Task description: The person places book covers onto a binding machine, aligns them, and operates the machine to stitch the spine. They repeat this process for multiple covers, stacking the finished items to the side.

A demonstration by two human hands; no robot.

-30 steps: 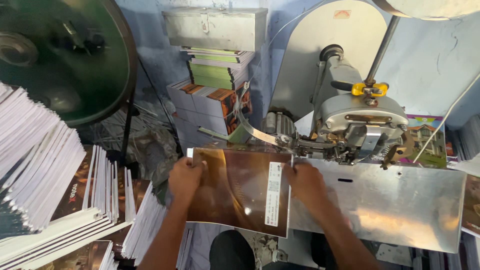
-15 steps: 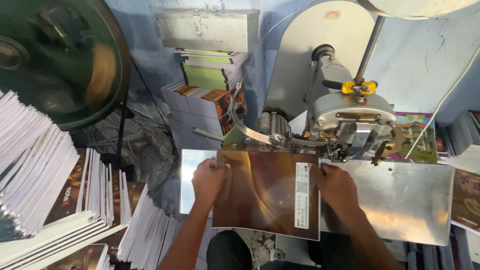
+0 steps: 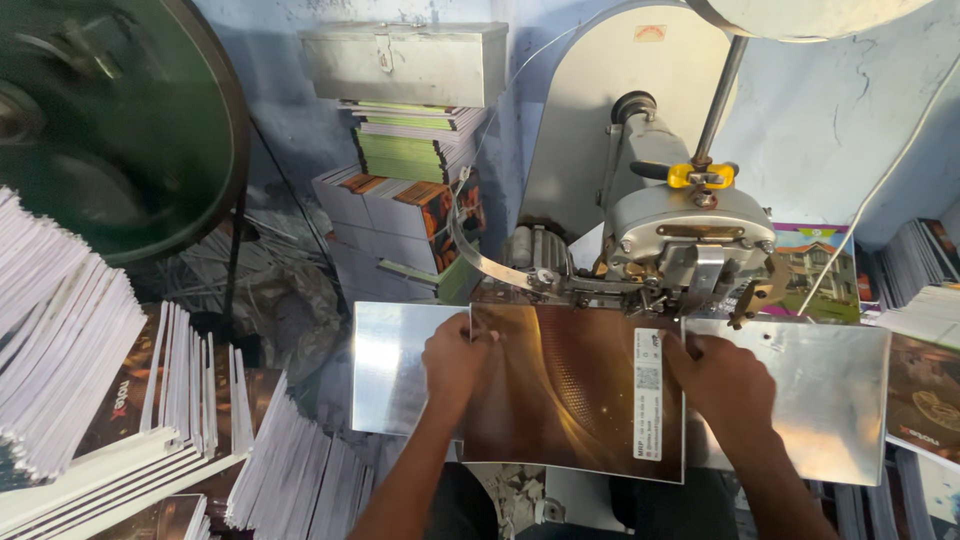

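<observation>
1. Booklet: a brown glossy cover with a white label strip along its right edge. It lies flat on the metal plate of the stitching machine. Its far edge sits under the machine's head, and its near edge overhangs the plate's near edge.
2. Left hand: it rests on the booklet's left edge, near the far left corner. The grip is pressed down on the cover, fingers curled together over the edge; it pins the booklet rather than lifting it.
3. Right hand: it rests on the booklet's right edge, just beside the label strip and partly on the plate. The grip is pressed together, fingers folded, holding the booklet flat against the plate.
4. Metal plate: shiny and rectangular. It shows bare on both sides of the booklet, towards its left edge and its right edge.
5. Stitching machine: a grey head with a yellow wing nut on top stands at the plate's far edge, directly beyond the booklet's far right corner. A curved metal strip runs into the head from the left.
6. Surroundings: a large dark wheel is at upper left. Stacks of white-edged booklets lie to the left of the plate. A pile of bundles stands beyond it, under a grey metal box.
</observation>
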